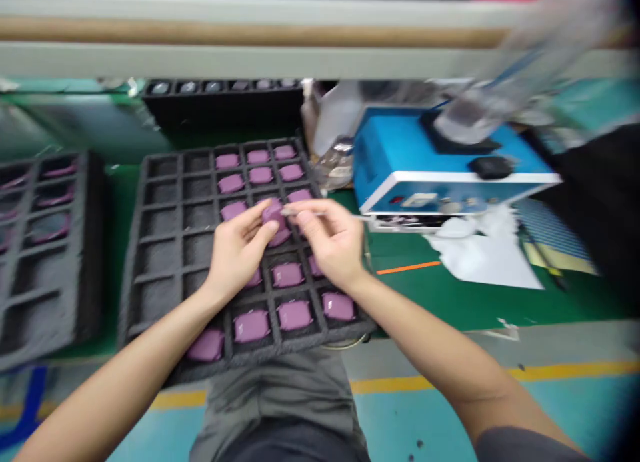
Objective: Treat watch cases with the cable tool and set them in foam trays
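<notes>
My left hand (239, 249) is closed, pinching a small purple plastic housing (273, 213) between thumb and fingers. My right hand (327, 239) is wrapped round a thin pale stick-like tool (361, 217), whose tip meets or nearly meets the housing; its exact kind is too blurred to make out. Both hands are above a dark grey foam tray (163, 259) divided into square pockets. Similar purple housings (295, 314) lie in many pockets on its right side, and pockets at its left hold none.
A second foam tray (83, 262) with purple-edged parts stands left. At right is a blue box (400, 142) with front knobs, bearing a clear cup (463, 119). Crumpled white paper (493, 252) and an orange strip (409, 268) lie on the green tabletop. A shelf rail (250, 32) crosses above.
</notes>
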Available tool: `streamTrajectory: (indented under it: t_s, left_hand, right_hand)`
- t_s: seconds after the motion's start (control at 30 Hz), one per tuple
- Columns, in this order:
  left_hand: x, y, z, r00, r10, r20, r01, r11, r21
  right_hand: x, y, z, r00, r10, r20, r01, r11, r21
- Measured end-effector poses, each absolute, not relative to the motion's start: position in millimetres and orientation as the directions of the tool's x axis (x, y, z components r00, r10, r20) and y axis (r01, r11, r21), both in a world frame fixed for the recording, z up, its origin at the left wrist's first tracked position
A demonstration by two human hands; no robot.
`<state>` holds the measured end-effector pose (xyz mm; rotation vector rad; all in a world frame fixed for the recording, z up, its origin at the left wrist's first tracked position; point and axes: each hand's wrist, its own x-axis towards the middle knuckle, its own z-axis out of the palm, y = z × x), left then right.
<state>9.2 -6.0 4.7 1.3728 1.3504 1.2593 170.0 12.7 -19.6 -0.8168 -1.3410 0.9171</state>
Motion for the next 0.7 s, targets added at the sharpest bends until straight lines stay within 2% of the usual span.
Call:
streamTrajectory:
  t_s: [0.1, 0.2, 0.3, 0.37, 0.47, 0.63, 0.7]
  left_hand:
    - [-15, -18, 26, 0.067, 0.987, 0.145, 0.473, -0.159, 0.866]
    - [-45, -45, 46, 0.22, 0.975, 0.038, 0.732, -0.191, 0.654]
    - [-68, -76, 47, 0.301, 0.948, -0.099, 0.837, -0.213, 0.503]
    - [-76, -92, 38, 0.273, 0.953, -0.135, 0.883, -0.193, 0.427]
    - [-77, -111, 20, 0.167, 0.982, -0.093, 0.929, -0.124, 0.349]
    - [-70, -134, 4, 0.059, 0.991, 0.121, 0.972, -0.085, 0.218]
    - [-82, -139, 13, 0.001, 0.98, 0.2, 0.977, -0.043, 0.208]
  right_hand:
    - [172, 8, -25, 0.061, 0.917, 0.394, -0.057, 0.397, -0.916]
    - [171, 7, -29, 0.042, 0.918, 0.394, -0.022, 0.395, -0.918]
    - [170, 4, -28, 0.035, 0.918, 0.395, -0.007, 0.396, -0.918]
    - [169, 2, -27, 0.039, 0.918, 0.394, -0.017, 0.395, -0.919]
    - [168, -1, -29, 0.044, 0.92, 0.39, -0.026, 0.391, -0.92]
    - [167, -2, -37, 0.081, 0.931, 0.357, -0.069, 0.363, -0.929]
    - [167, -3, -38, 0.086, 0.934, 0.345, -0.081, 0.352, -0.932]
